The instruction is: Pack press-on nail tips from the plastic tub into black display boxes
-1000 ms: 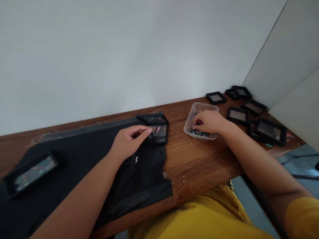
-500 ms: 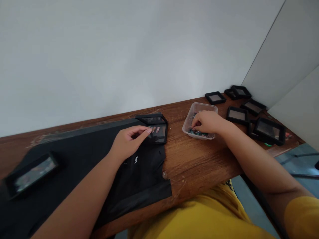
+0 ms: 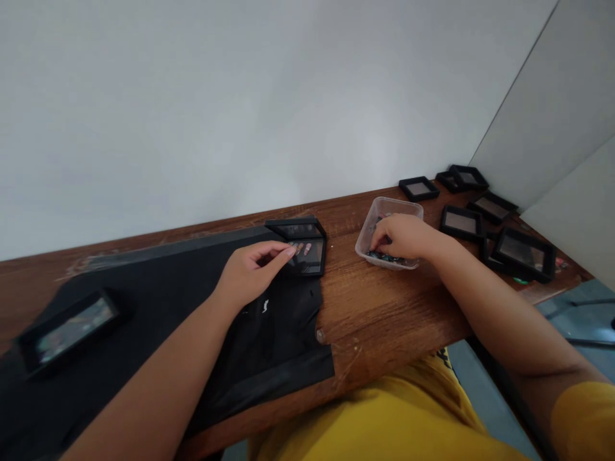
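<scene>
An open black case (image 3: 314, 261) with a raised clear lid stands on a black mat (image 3: 158, 269). Several small nail-shaped pieces (image 3: 307, 248) lie in it. My left hand (image 3: 252, 272) reaches over the case's left side, thumb and forefinger pinched together beside these pieces; whatever is between the fingertips is too small to name. Inside a clear plastic tub (image 3: 365, 242), my right hand (image 3: 401, 237) has its fingers bent down and closed among many small dark, shiny pieces (image 3: 387, 257). The hand hides part of the contents and anything in its fingertips.
Another black case (image 3: 70, 333), holding pale pieces, lies on the mat at left. Several black window cases (image 3: 461, 221) are scattered and partly stacked on the right of the wooden table (image 3: 365, 307). A white wall (image 3: 269, 115) rises behind the table. A white scrap (image 3: 265, 306) lies on the mat.
The view has shifted slightly, so everything sits a little further right. Both hands keep nearly the same places, left at the case and right in the tub.
</scene>
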`<move>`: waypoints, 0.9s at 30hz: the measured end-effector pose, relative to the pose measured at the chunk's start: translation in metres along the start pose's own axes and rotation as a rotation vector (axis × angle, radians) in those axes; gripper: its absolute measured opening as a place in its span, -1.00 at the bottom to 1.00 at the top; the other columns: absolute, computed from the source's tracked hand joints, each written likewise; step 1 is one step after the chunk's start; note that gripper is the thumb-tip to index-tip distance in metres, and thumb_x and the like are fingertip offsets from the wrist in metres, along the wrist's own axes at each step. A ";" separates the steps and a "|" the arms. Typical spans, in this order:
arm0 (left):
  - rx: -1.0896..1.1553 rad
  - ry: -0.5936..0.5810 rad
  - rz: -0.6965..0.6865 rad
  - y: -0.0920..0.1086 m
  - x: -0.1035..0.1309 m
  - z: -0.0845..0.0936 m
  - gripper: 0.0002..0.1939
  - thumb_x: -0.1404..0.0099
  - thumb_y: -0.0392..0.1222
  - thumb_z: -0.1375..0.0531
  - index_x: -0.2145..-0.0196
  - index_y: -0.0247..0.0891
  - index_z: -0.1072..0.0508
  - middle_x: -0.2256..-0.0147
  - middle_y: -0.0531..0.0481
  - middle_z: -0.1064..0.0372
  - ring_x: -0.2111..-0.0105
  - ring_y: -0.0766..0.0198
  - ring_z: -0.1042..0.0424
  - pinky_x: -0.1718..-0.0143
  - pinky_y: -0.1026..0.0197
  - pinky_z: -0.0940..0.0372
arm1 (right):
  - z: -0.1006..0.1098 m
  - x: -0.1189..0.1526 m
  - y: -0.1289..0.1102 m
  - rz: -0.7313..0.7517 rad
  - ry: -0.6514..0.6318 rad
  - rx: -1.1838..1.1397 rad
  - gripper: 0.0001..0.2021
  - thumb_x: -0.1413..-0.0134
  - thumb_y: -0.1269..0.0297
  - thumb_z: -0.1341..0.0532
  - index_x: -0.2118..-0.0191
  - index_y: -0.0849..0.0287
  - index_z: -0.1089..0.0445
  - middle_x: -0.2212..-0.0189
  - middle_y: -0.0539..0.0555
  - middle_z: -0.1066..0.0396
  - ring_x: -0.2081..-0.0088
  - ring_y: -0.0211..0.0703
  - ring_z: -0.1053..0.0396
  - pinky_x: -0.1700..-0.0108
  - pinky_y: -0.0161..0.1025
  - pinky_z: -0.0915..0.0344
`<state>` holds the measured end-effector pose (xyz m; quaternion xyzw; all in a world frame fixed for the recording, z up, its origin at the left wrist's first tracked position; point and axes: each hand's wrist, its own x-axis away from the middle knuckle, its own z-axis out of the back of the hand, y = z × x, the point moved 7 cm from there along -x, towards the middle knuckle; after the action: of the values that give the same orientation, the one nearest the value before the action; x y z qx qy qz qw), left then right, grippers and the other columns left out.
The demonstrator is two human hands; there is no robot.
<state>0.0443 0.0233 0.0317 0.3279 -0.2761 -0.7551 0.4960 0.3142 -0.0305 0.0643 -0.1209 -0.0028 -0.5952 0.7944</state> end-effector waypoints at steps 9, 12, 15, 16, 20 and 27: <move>0.003 -0.006 0.000 0.002 0.000 -0.001 -0.55 -0.16 0.28 -0.25 0.31 -0.15 -0.66 0.35 -0.04 -0.61 0.36 0.17 -0.48 0.36 0.22 -0.35 | 0.003 0.004 0.000 -0.023 -0.017 0.004 -0.84 -0.12 0.33 -0.36 0.18 0.06 -0.67 0.21 0.06 -0.64 0.21 -0.05 -0.49 0.25 -0.20 -0.23; -0.002 -0.013 0.005 0.002 0.001 -0.001 -0.51 -0.15 0.32 -0.25 0.31 -0.15 -0.65 0.36 -0.04 -0.61 0.38 0.17 -0.47 0.38 0.22 -0.33 | 0.002 0.003 0.000 -0.021 -0.028 0.005 -0.88 -0.12 0.33 -0.36 0.21 0.09 -0.65 0.22 0.07 -0.62 0.22 -0.07 -0.47 0.28 -0.21 -0.19; -0.001 -0.018 0.002 0.002 0.002 -0.002 -0.53 -0.16 0.31 -0.25 0.31 -0.15 -0.66 0.37 -0.05 -0.60 0.39 0.17 -0.46 0.40 0.22 -0.32 | 0.000 0.002 0.002 -0.031 -0.044 0.010 -0.91 -0.14 0.32 -0.35 0.24 0.12 -0.62 0.25 0.07 -0.61 0.25 -0.09 -0.45 0.30 -0.21 -0.15; 0.001 -0.018 0.001 0.003 0.002 -0.002 -0.54 -0.16 0.29 -0.25 0.31 -0.15 -0.66 0.37 -0.05 -0.60 0.40 0.18 -0.46 0.40 0.22 -0.31 | -0.001 0.002 0.003 -0.034 -0.049 0.009 -0.91 -0.14 0.32 -0.34 0.24 0.12 -0.61 0.26 0.07 -0.61 0.26 -0.09 -0.44 0.31 -0.22 -0.14; 0.005 -0.011 -0.004 0.003 0.002 -0.001 -0.55 -0.16 0.25 -0.24 0.27 -0.16 -0.66 0.42 -0.02 -0.56 0.47 0.24 -0.36 0.45 0.25 -0.24 | -0.005 0.000 0.006 -0.045 -0.069 0.013 -0.90 -0.16 0.32 -0.32 0.22 0.13 -0.59 0.27 0.08 -0.60 0.28 -0.10 -0.42 0.33 -0.22 -0.11; 0.014 -0.005 -0.017 0.005 0.001 -0.001 -0.55 -0.16 0.25 -0.25 0.27 -0.17 -0.66 0.44 -0.02 -0.54 0.49 0.26 -0.34 0.45 0.24 -0.23 | -0.006 0.000 0.005 -0.022 -0.051 0.033 -0.91 -0.17 0.33 -0.30 0.25 0.14 -0.58 0.26 0.08 -0.59 0.27 -0.10 -0.41 0.33 -0.23 -0.09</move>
<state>0.0470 0.0205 0.0343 0.3317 -0.2797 -0.7582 0.4866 0.3187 -0.0306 0.0578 -0.1230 -0.0343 -0.6005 0.7894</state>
